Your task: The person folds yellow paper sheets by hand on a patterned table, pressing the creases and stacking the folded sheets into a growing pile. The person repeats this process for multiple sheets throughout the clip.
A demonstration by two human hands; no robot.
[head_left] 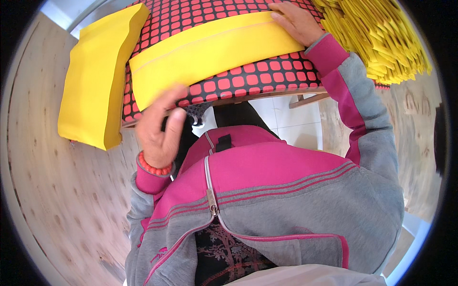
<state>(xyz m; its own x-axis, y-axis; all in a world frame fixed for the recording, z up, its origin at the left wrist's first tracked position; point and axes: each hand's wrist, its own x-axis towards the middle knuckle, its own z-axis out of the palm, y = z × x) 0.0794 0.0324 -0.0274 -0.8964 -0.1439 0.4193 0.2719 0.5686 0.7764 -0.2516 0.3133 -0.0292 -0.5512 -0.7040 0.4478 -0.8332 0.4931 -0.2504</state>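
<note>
A long yellow folded strip (210,50), paper or cloth, lies across the patterned tabletop; a thin line runs along its length. My right hand (298,24) rests on the strip's right end, with its fingers stretched toward the far edge and the thumb lying on the yellow surface. Just off the near left corner of the strip is my left hand (161,129). Its fingers are apart, a little blurred, and nothing shows in them; whether the fingertips touch the strip I cannot tell.
To the left stands a thick stack of flat yellow sheets (98,78). A tall heap of folded yellow pieces (377,38) fills the far right. The table has a red-and-black cover (238,78), and pale wooden boards (52,190) extend on the left.
</note>
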